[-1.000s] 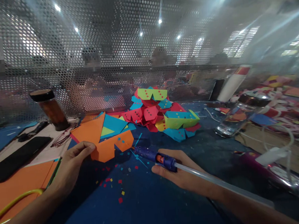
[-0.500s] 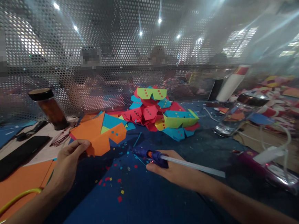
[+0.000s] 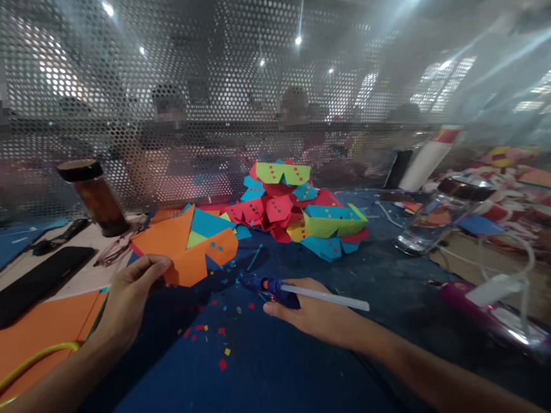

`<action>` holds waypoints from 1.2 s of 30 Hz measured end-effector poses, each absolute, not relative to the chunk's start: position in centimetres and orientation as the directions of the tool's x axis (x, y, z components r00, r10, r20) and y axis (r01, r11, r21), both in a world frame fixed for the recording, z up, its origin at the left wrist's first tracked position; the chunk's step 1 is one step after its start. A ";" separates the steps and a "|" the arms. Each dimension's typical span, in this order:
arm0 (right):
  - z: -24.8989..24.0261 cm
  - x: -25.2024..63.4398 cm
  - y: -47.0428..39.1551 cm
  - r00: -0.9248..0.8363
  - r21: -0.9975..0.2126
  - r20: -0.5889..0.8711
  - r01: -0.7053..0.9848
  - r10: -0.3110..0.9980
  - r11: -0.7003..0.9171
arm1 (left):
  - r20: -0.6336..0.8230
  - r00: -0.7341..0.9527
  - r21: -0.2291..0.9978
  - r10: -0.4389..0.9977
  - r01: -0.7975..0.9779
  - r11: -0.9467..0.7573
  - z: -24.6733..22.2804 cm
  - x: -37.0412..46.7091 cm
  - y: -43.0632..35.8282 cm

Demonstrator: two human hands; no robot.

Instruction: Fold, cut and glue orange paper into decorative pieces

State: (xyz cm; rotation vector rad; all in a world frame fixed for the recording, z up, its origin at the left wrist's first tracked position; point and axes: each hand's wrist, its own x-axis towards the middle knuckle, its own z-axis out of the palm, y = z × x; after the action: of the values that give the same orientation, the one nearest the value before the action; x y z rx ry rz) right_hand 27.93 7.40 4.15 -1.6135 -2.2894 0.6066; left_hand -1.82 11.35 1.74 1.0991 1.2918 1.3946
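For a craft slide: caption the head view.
Left hand holds a notched orange paper cutout; right hand holds a blue glue gun, colorful dotted cutouts piled beyond.

Table (image 3: 210, 406): blue top. Pile (image 3: 278, 212) of coloured paper masks toward rear. Scraps (image 3: 222, 364) scattered on near side of pile; thin blue strip (image 3: 255, 257) there too. Right of pile: clear jar (image 3: 430, 220), purple device (image 3: 487, 317). Left of pile: pale sheet (image 3: 78, 273).

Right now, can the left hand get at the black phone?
Probably not directly: the left hand is pinching the orange paper cutout, though nothing visible covers the phone to its left.
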 end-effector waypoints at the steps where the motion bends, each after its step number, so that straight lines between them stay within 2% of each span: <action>1: 4.2 27.9 7.4 -0.339 -0.475 -0.021 0.831 0.940 0.289 | 0.030 -0.186 0.998 0.982 -0.047 -0.039 1.8 -1.8 11.4; 12: 3.7 27.9 7.5 -0.346 -0.478 0.008 0.823 0.938 0.307 | 0.053 -0.184 0.998 0.982 -0.023 -0.058 1.5 -2.0 11.6; 19: 3.5 28.5 7.1 -0.266 -0.588 0.013 0.777 0.964 0.223 | 0.045 -0.188 0.999 0.981 -0.008 -0.047 1.3 -2.1 11.7; 30: 4.3 28.9 5.5 -0.211 -0.701 0.159 0.664 0.964 0.261 | 0.042 -0.166 0.999 0.985 0.038 -0.036 1.2 -2.3 11.7; 36: 5.3 28.3 5.4 -0.259 -0.761 0.157 0.583 0.953 0.284 | 0.041 -0.127 0.997 0.991 0.066 -0.033 0.9 -2.3 11.5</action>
State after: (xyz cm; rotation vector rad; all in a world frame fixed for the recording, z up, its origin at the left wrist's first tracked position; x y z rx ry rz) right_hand 28.30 5.38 5.27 -1.3738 -1.9420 0.7749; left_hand -2.28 11.48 0.89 1.2206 1.3340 1.3003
